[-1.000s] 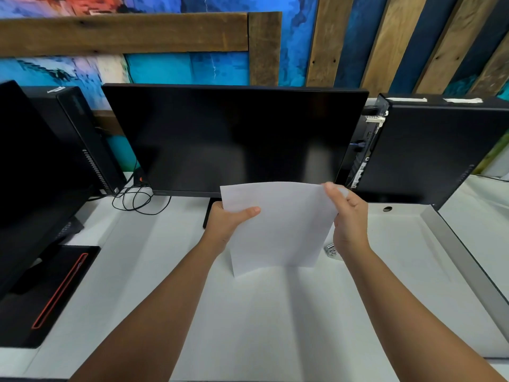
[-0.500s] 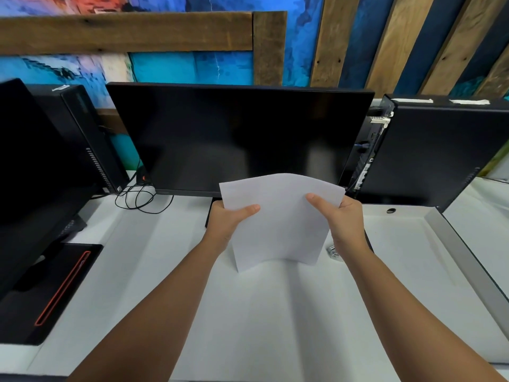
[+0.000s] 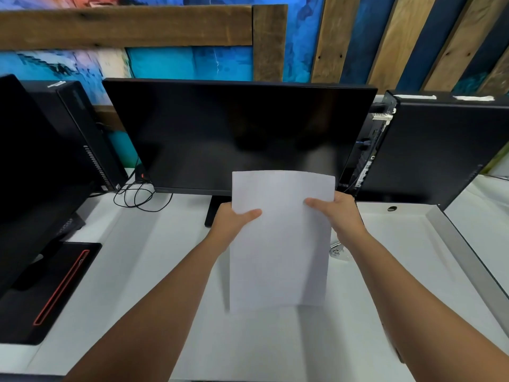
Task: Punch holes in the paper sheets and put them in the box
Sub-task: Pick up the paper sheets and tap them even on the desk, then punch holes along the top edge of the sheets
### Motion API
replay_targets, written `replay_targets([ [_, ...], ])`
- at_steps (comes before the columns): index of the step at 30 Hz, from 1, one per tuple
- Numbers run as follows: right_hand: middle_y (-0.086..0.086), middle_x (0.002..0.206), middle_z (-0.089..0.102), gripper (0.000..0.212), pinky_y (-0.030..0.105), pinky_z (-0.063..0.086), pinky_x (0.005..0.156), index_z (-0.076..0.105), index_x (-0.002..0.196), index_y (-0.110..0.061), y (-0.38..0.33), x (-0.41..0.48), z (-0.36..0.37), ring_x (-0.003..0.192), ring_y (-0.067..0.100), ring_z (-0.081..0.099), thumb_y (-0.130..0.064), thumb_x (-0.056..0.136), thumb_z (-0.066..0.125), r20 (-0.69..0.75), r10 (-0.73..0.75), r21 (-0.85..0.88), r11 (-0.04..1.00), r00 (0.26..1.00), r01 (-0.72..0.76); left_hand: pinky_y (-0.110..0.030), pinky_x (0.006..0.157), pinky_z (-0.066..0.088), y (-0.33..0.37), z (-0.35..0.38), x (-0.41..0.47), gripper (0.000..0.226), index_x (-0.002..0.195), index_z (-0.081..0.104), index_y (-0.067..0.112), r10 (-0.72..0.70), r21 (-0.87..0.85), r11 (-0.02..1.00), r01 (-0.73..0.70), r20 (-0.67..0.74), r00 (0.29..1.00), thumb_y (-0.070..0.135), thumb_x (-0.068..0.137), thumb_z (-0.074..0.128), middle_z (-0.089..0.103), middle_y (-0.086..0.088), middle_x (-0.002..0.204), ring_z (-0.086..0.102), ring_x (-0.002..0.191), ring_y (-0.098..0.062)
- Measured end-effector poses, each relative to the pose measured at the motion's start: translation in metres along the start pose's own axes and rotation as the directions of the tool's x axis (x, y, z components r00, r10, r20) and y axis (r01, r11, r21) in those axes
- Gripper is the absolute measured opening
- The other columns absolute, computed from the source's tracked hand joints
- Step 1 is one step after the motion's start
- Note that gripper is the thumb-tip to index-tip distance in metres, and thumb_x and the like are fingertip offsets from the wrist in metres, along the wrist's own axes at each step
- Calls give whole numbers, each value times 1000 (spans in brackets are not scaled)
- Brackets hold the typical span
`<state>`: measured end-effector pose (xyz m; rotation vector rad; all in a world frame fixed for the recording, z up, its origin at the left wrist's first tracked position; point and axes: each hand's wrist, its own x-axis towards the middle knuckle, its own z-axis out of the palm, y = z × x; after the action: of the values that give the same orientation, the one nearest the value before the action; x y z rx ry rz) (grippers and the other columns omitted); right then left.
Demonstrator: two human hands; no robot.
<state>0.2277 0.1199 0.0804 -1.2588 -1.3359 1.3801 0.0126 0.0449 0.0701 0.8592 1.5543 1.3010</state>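
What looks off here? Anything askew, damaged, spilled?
Nothing damaged or spilled. The paper sheet, pinched by the left hand and right hand, bows slightly along its top edge. A black cable lies in loose tangled loops on the desk by the monitor.

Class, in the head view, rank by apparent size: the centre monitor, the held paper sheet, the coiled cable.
1. centre monitor
2. paper sheet, though nearness to the camera enlarges it
3. coiled cable
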Motion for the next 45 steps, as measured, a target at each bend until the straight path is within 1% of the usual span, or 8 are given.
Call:
replay_targets([
  [9, 18, 97, 73, 16, 44, 57, 80, 72, 91, -3, 56, 20, -6, 83, 35, 70, -5, 75, 72, 60, 208, -78, 976, 976, -203, -37, 89, 52, -54, 8, 3, 31, 106, 66, 13, -183, 36, 982, 184, -11, 983, 13, 77, 77, 69, -4, 101, 66, 94, -24],
  [15, 1, 72, 51, 55, 33, 38, 67, 51, 76, -1, 71, 27, -19, 64, 17, 50, -51, 72, 74, 89, 293, -99, 954, 952, -284, -36, 86, 52, -75, 9, 6, 31, 109, 67, 8, -252, 51, 966, 252, -3, 968, 13, 79, 75, 69, -5, 98, 66, 93, -26],
  [20, 4, 104, 64, 16, 30, 43, 76, 66, 96, -11, 84, 29, -41, 89, 20, 55, -24, 86, 63, -71, 253, -301, 917, 965, -263, -36, 86, 52, -90, 8, 8, 23, 100, 69, 13, -281, 74, 957, 281, -8, 960, 14, 78, 76, 71, -7, 100, 68, 93, -26],
  [26, 8, 110, 58, 41, 23, 41, 52, 55, 124, -15, 101, 25, -61, 75, 19, 56, -6, 84, 56, -24, 318, -720, 652, 948, -237, -32, 83, 50, -98, 9, 9, 31, 110, 67, 7, -303, 100, 947, 304, -29, 953, 14, 80, 74, 70, -6, 99, 65, 91, -23],
  [31, 8, 132, 52, 56, 34, 53, 84, 49, 133, -9, 126, 24, -66, 114, 26, 55, 7, 80, 53, 97, 274, -869, 492, 957, -53, -37, 90, 51, -107, 11, 8, 37, 114, 66, 6, -327, 110, 937, 330, -42, 944, 15, 79, 75, 70, -8, 106, 66, 99, -28],
  [37, 11, 113, 57, 35, 31, 47, 80, 58, 117, -6, 138, 25, -68, 110, 29, 51, -12, 83, 62, 74, 174, -956, 294, 982, 20, -35, 86, 50, -111, 11, 3, 38, 116, 64, 5, -333, 94, 937, 337, -57, 941, 14, 80, 74, 69, -9, 107, 64, 99, -27],
  [42, 5, 77, 55, 13, 26, 36, 52, 58, 76, -9, 127, 12, -60, 68, 20, 50, -19, 80, 66, -12, 121, -748, 658, 993, -89, -31, 82, 48, -109, 10, 2, 38, 116, 64, 5, -318, 91, 942, 322, -60, 946, 14, 81, 73, 68, -8, 107, 62, 92, -23],
  [45, -1, 67, 55, 10, 25, 37, 60, 63, 73, -13, 119, 8, -52, 63, 14, 47, -17, 80, 69, -39, 149, -423, 893, 988, -151, -31, 80, 47, -109, 9, 2, 37, 116, 64, 4, -320, 90, 941, 325, -68, 945, 14, 81, 73, 67, -5, 101, 62, 91, -22],
])
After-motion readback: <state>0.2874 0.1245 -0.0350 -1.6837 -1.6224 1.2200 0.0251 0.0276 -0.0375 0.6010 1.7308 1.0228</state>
